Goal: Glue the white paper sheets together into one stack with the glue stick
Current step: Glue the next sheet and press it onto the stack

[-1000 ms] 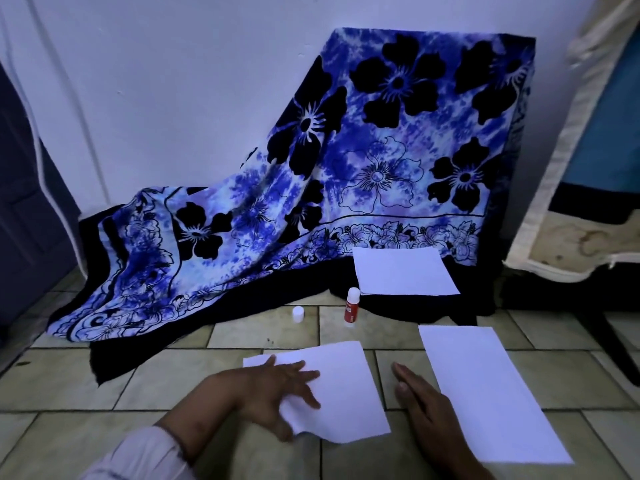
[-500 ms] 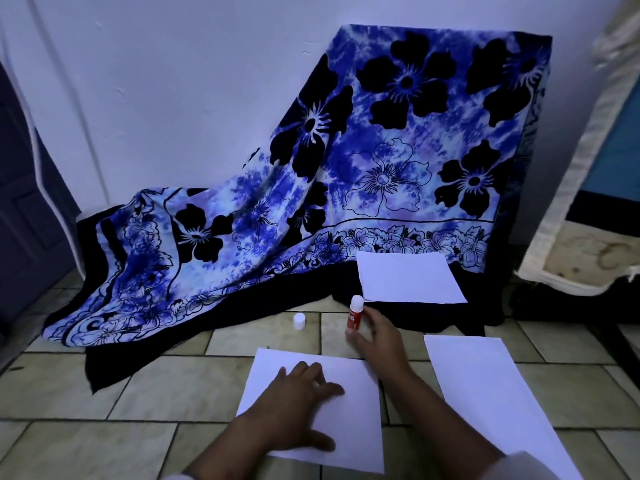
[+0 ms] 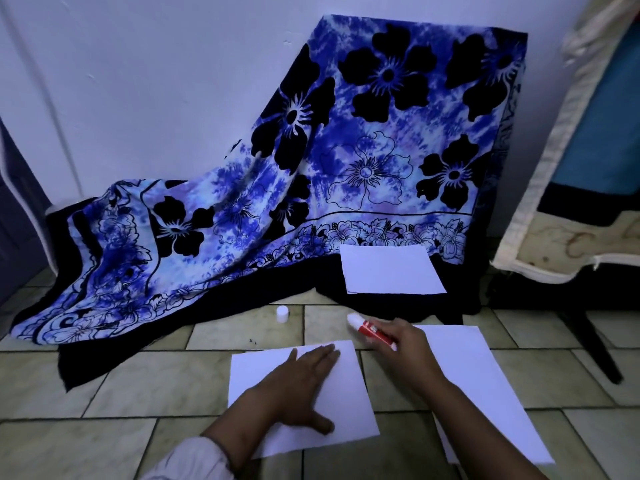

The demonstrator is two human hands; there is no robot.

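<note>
Head view has the left hand [image 3: 298, 386] spread flat on the near white paper sheet [image 3: 353, 393], the right hand [image 3: 405, 348] gripping the uncapped red glue stick [image 3: 370, 329] just past its far-right corner; dragging glue could wrinkle the sheet.

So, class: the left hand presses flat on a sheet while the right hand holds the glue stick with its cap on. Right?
No: the head view shows the glue stick uncapped, its cap on the floor. The left hand and right hand are as stated.
</note>
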